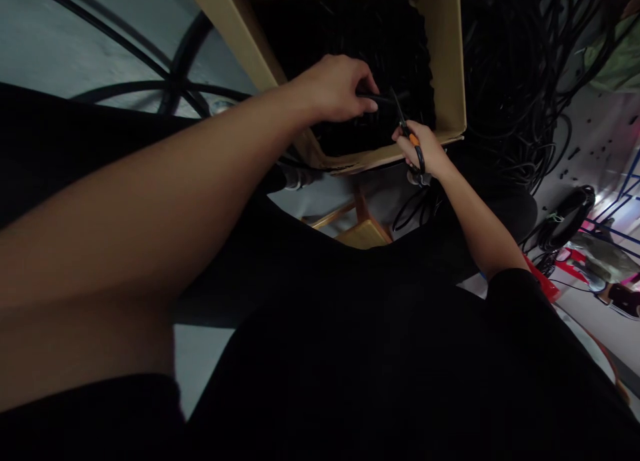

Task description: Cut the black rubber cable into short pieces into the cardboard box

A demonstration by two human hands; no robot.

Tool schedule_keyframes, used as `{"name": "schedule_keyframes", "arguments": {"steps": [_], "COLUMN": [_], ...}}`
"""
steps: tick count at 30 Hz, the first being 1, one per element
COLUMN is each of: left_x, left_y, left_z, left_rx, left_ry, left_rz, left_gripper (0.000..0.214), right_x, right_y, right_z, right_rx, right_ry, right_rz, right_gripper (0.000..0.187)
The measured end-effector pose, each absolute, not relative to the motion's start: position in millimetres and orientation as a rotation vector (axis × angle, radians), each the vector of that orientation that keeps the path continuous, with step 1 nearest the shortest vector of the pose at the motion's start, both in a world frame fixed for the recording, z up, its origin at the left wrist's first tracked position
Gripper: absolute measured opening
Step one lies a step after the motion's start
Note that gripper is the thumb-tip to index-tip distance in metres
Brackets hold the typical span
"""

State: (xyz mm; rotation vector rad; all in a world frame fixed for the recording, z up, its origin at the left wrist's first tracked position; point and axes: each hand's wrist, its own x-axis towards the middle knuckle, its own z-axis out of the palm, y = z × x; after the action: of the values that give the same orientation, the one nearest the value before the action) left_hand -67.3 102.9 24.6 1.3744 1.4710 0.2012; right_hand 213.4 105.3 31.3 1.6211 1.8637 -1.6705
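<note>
My left hand [345,88] is closed on a black rubber strip [377,98] over a cardboard box [450,68]. In my right hand [423,148], at the box's near right corner, is a pair of scissors [415,140] with black and orange handles. Its blades point up and away, right by the free end of the strip. Whether the blades touch the strip I cannot tell. Many small black pieces [345,28] fill the box below both hands; they are too dark to make out singly.
Tangled black tubing [520,81] is heaped right of the box, with a coil [570,214] nearer me. More black tubing [125,88] crosses the floor at the left. A wooden stool [363,234] shows between my legs. Small black scraps [573,153] dot the floor at the right.
</note>
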Motion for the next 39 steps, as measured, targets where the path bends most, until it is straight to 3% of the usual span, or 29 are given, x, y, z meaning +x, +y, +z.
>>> {"name": "schedule_keyframes", "arguments": {"steps": [10, 17, 30, 39], "left_x": [-63, -64, -67, -64], "left_y": [103, 101, 96, 94], "left_z": [31, 26, 21, 25], "left_rx": [1.275, 1.43, 1.486, 1.524], "left_ry": [1.408, 1.417, 1.369, 1.42], "left_rz": [0.229, 0.165, 0.179, 0.191], "left_gripper": [0.048, 0.045, 0.055, 0.059], "right_x": [223, 219, 210, 208], "right_y": [98, 107, 114, 114], "right_z": [7, 13, 43, 47], "right_rx": [1.564, 1.581, 1.556, 1.572], "right_ry": [1.856, 1.883, 1.885, 1.825], "right_rz": [-1.837, -1.675, -1.56, -1.593], "right_gripper": [0.03, 0.03, 0.016, 0.034]}}
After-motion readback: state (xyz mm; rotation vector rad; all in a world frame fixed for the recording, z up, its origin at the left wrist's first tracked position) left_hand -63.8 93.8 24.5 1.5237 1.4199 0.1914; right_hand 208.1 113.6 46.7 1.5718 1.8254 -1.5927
